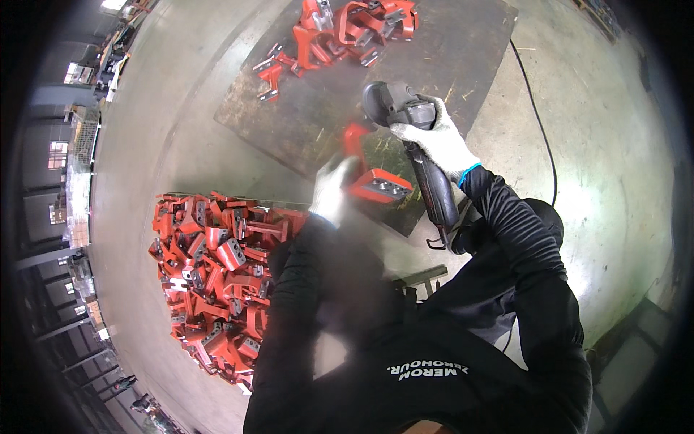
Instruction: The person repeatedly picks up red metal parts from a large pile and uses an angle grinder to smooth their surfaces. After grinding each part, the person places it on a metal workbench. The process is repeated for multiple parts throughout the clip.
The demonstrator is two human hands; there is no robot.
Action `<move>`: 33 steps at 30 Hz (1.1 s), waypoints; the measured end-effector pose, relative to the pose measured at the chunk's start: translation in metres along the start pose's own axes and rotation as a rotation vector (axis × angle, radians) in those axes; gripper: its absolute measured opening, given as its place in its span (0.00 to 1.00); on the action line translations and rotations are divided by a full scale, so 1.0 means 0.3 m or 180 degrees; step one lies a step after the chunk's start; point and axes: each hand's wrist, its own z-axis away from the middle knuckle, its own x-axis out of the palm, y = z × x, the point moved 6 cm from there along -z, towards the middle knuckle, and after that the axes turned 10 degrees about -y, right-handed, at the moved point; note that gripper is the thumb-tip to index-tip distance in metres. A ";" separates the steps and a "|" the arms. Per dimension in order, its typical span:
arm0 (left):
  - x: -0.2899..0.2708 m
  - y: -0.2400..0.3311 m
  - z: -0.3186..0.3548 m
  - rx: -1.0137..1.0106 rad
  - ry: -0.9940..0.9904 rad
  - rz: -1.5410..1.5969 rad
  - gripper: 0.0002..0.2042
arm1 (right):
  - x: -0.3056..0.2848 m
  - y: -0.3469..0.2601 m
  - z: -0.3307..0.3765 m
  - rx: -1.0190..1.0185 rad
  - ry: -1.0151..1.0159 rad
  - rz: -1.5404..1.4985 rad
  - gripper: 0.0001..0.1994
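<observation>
My left hand (334,189), in a white glove, is closed on a red metal bracket (374,192). The bracket's bare grey end with bolt holes faces up, and both hand and part are somewhat blurred. Gloved in white with a blue cuff edge, my right hand (439,137) grips a dark angle grinder (432,189) around its front, just behind the gear head. The grinder's round disc (374,103) is above the bracket in the picture and apart from it. Its long body slants down toward my right knee.
On the floor ahead lies a dark metal sheet (289,134), with a heap of red brackets (311,43) at its far side. A large pile of similar brackets (217,289) fills the left. A black cord (538,116) runs along the floor at right.
</observation>
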 end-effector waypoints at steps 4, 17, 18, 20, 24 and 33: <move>0.030 0.032 0.016 0.0088 -0.0006 0.0109 0.17 | -0.007 0.015 -0.003 0.0089 0.0037 0.0087 0.42; -0.058 -0.029 -0.021 0.0001 -0.0218 0.1366 0.16 | -0.089 0.141 -0.024 -0.0367 0.0176 0.1487 0.42; -0.045 -0.040 -0.027 0.0025 -0.0256 0.1585 0.16 | -0.076 0.113 -0.005 -0.0532 0.0265 0.1646 0.42; -0.029 -0.059 -0.038 0.0090 -0.0313 0.2003 0.16 | -0.023 0.028 0.033 -0.0752 0.0400 0.1973 0.42; -0.001 -0.120 -0.090 0.0220 -0.0937 0.2022 0.17 | 0.007 0.019 0.034 -0.1134 0.0516 0.3385 0.41; 0.044 -0.126 -0.112 0.0405 -0.1126 0.1732 0.18 | 0.038 0.011 0.047 -0.1078 0.0371 0.3623 0.40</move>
